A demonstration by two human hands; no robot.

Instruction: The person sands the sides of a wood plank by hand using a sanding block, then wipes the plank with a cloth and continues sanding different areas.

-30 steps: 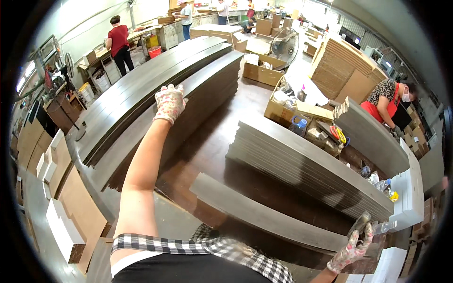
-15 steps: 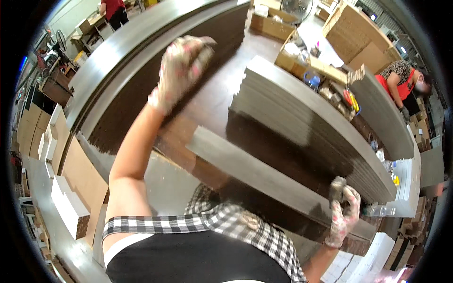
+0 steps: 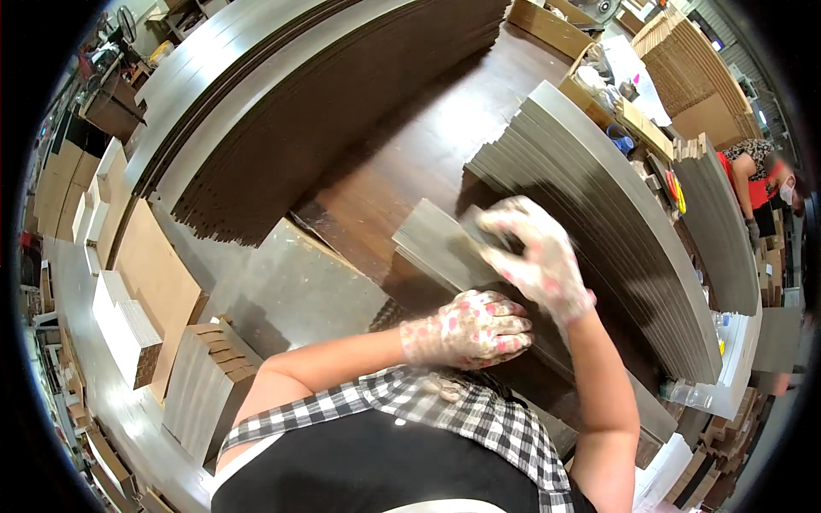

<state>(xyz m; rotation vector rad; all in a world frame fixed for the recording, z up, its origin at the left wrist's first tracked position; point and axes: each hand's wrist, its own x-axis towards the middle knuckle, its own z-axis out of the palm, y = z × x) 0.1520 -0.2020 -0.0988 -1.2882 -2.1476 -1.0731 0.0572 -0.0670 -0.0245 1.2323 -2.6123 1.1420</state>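
Note:
A long narrow grey panel (image 3: pixel 432 235) lies on the brown tabletop in front of me, seemingly with another under its edge. My right hand (image 3: pixel 543 256), in a white glove with pink spots, is closed round a small dark grey block (image 3: pixel 473 224), blurred by motion, over the panel's far left end. Just nearer to me, my left hand (image 3: pixel 479 329), gloved alike, is curled over the panel with knuckles up. Its fingertips are hidden, so I cannot make out what it grips. Close beyond the right hand stands a tall stack of grey panels (image 3: pixel 599 205).
Another large stack of dark-edged panels (image 3: pixel 342 111) stands at the far left. Cardboard boxes (image 3: pixel 547 26) and a clear plastic bottle (image 3: pixel 687 395) sit to the right. A person in red (image 3: pixel 757 184) works at the far right. White blocks (image 3: pixel 124 325) lie at left.
My left hand has come down from the far left stack to the panel. My right hand has moved with the block from the panel's near right end to its far left end.

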